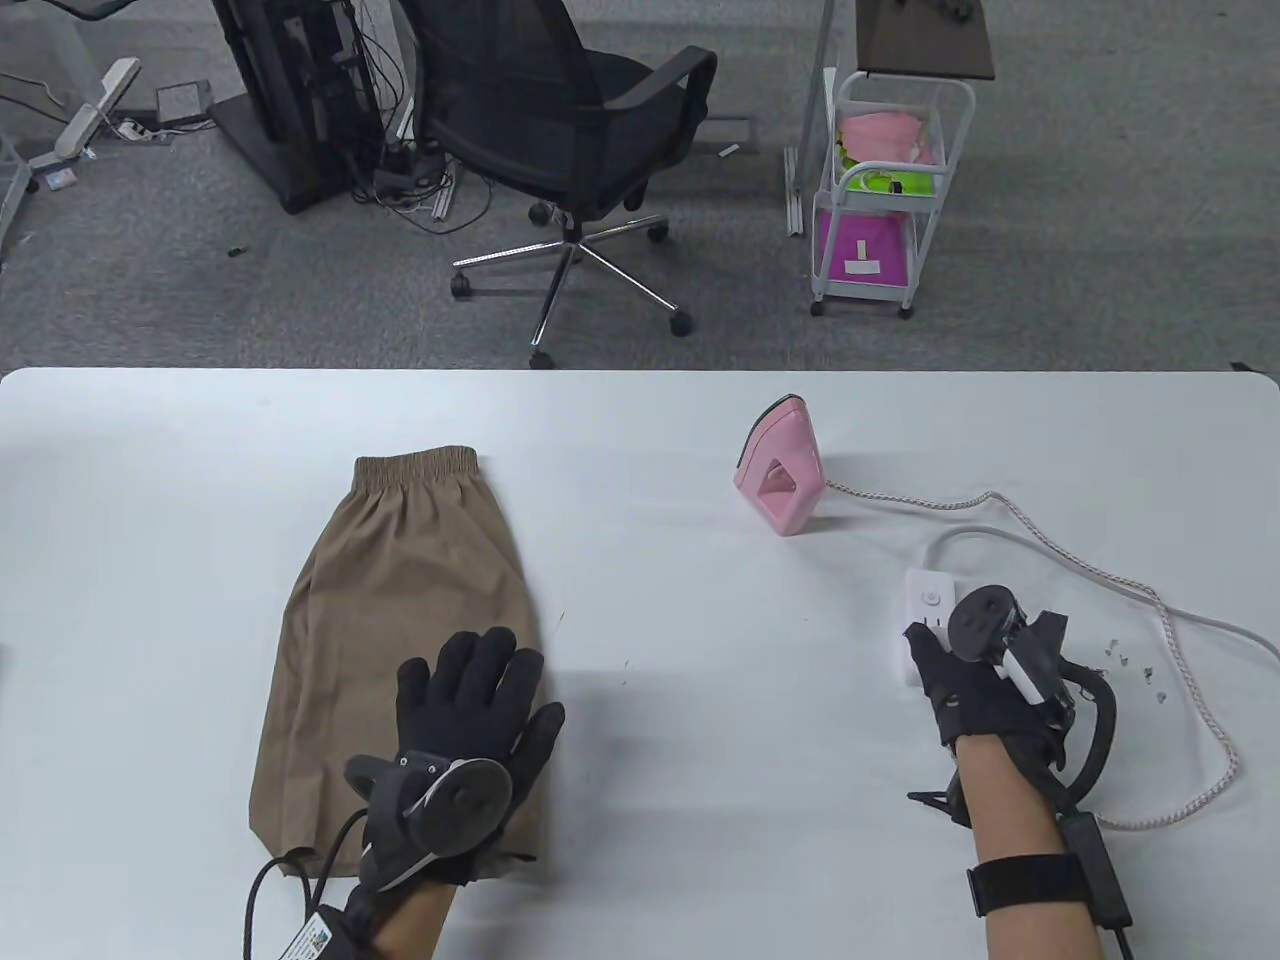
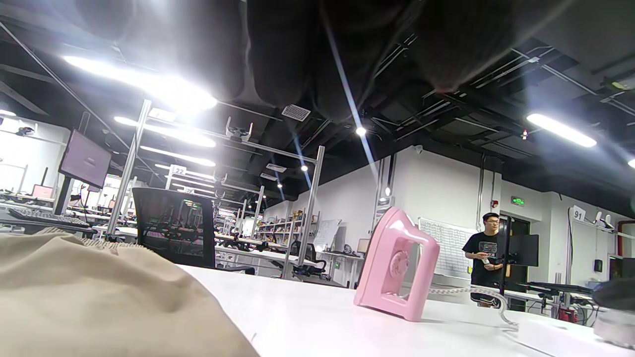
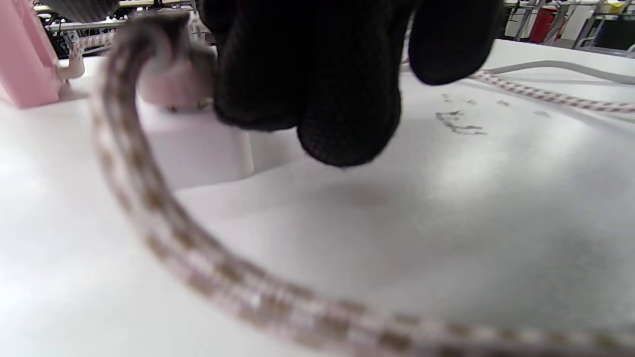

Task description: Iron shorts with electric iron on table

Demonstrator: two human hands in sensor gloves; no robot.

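Tan shorts lie flat on the white table, waistband away from me. My left hand rests flat on their lower right part, fingers spread. A pink iron stands upright on its heel to the right; it also shows in the left wrist view past the shorts. My right hand is on the white power strip. In the right wrist view its fingers grip the iron's plug at the strip.
The iron's braided cord loops across the table's right side, and passes close in front in the right wrist view. Small metal bits lie right of my hand. An office chair and a white cart stand beyond the table.
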